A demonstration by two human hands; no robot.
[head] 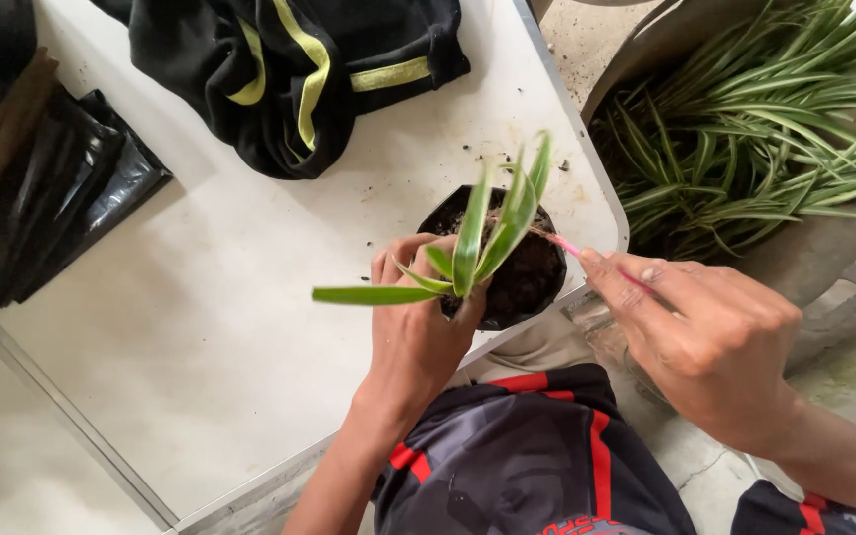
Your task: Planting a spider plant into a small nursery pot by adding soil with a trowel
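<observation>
My left hand (413,332) grips a small green plant (468,243) with long striped leaves, holding it upright over a black soil-filled pot bag (522,282) at the table's near edge. My right hand (700,332) pinches a thin pink stick (567,245), its tip poking into the dark soil beside the plant's base. The plant's roots are hidden behind my fingers and the leaves.
The white table (210,317) carries a black garment with yellow stripes (294,69) at the back and a stack of black plastic bags (61,198) on the left. A big round planter of striped grass-like plants (775,129) stands to the right on the concrete floor.
</observation>
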